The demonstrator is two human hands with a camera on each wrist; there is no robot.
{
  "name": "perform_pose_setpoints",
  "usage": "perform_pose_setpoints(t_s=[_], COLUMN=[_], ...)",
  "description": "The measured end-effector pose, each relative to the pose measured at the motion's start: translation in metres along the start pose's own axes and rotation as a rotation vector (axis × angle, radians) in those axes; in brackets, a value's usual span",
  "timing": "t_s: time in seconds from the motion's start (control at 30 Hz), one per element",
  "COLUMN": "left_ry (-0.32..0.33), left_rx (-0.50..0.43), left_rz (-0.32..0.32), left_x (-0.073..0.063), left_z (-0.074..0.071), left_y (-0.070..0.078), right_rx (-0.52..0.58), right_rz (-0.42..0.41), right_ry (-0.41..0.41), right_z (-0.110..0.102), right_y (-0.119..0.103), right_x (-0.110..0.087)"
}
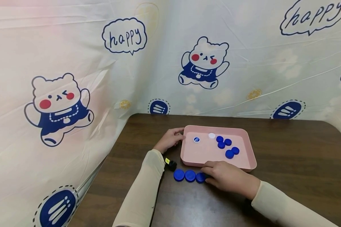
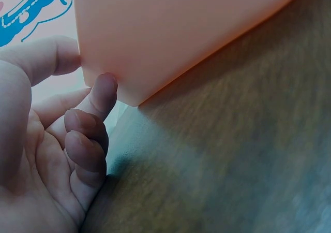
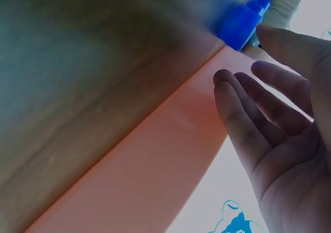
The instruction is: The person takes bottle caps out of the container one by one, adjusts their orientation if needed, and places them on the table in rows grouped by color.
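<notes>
My left hand [image 1: 170, 138] grips the far left corner of a pink tray [image 1: 191, 159], its fingertips against the wall [image 2: 155, 31]. In front of the tray, three blue bottle caps stand in a row: a left cap [image 1: 179, 175], a middle cap [image 1: 190, 176] and a right cap [image 1: 200, 178]. My right hand [image 1: 227, 176] is beside the right cap and partly covers it. From the right wrist, the fingers [image 3: 253, 119] look loosely extended with nothing between them, and the blue caps [image 3: 239, 27] lie beyond the thumb; whether they touch is unclear.
Several blue caps [image 1: 221, 145] lie in the tray's right half. A white cap [image 1: 211, 136] and a white-and-blue cap [image 1: 196, 139] are near its back. The tray stands on a dark wooden table [image 1: 295, 157], with a printed cloth [image 1: 164, 63] hanging behind.
</notes>
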State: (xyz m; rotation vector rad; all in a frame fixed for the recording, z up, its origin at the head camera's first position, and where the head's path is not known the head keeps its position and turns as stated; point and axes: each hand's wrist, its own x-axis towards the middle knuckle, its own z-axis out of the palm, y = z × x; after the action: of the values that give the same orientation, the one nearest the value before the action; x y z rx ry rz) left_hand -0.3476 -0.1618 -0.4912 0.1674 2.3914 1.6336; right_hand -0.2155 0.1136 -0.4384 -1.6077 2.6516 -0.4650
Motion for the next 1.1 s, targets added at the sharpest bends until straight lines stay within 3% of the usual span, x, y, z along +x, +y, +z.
perform_pose_setpoints(t_s=[0.27,0.43,0.73,1.1], left_ry=[0.001,0.009,0.008,-0.002], left_rx=[-0.006,0.001,0.001,0.000], left_rz=[-0.008,-0.015,-0.019,0.002], left_x=[0.003,0.003,-0.001,-0.001], left_z=[-0.001,-0.002,0.000,0.001], left_y=[-0.002,-0.005,-0.004,0.000], right_rx=[0.011,0.014,-0.047,-0.037], right_rz=[-0.034,-0.014,-0.041,0.015], right_ry=[0.075,0.076,0.139,0.155], right_z=[-0.009,-0.012,-0.015,-0.027], right_y=[0.001,0.000,-0.002,0.002], right_x=[-0.009,-0.013,-0.020,-0.026])
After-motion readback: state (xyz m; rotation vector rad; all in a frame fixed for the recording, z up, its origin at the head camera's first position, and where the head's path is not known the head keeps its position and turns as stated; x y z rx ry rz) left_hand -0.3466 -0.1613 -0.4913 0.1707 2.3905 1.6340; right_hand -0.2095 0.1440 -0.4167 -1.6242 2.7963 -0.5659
